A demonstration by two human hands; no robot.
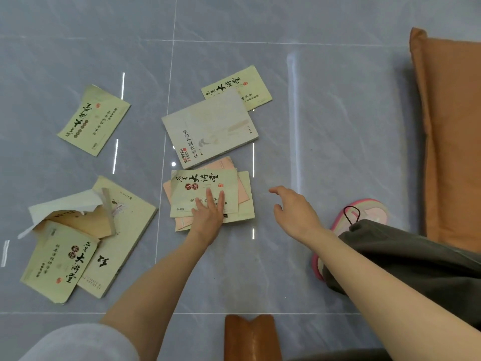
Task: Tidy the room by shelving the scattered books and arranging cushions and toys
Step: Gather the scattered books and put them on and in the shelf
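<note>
Several thin books lie scattered on the grey tiled floor. My left hand (208,212) rests flat, fingers straight, on a green booklet (203,186) that tops a small stack with a pink booklet (243,191) under it. My right hand (294,212) hovers to the right of that stack, fingers loosely curled, holding nothing. A white book (208,126) lies just beyond the stack, partly covering another green booklet (250,84). One green booklet (93,121) lies alone at the left. At the near left a green booklet (57,267) lies on a larger pale book (127,230) with a torn brown cover.
An orange cushion (450,126) runs along the right edge. A pink and green slipper (364,212) shows beside my dark trouser leg (416,261). A brown wooden piece (250,337) sits at the bottom edge. Bright light reflections streak the glossy tiles.
</note>
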